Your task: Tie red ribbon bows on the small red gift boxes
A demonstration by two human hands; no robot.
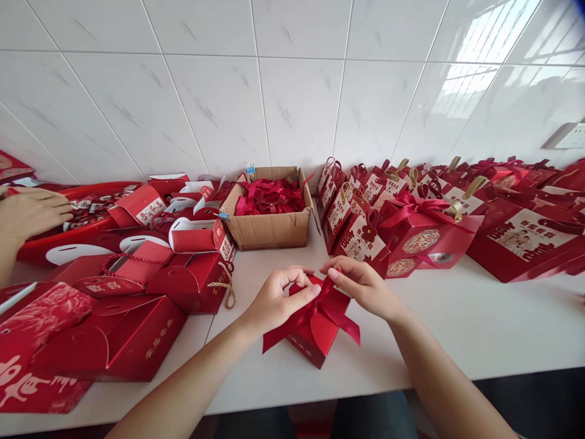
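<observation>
A small red gift box [311, 341] stands on the white table in front of me, with a dark red satin ribbon [340, 320] tied in a bow on its top. My left hand [286, 299] pinches the ribbon at the bow's left side, thumb against fingers. On the other side my right hand [359, 283] has its fingertips closed on the bow's right loop. The ribbon's loose tails hang over the box's front left and right. My fingers partly hide the knot and the box's back edge.
Behind the box is a cardboard carton [269, 228] full of red ribbons. Open red boxes [132, 335] crowd the left, beside a red tray [41, 244] where another person's hand [34, 210] reaches in. Finished gift boxes [415, 235] line the right. A tiled wall [301, 110] rises behind.
</observation>
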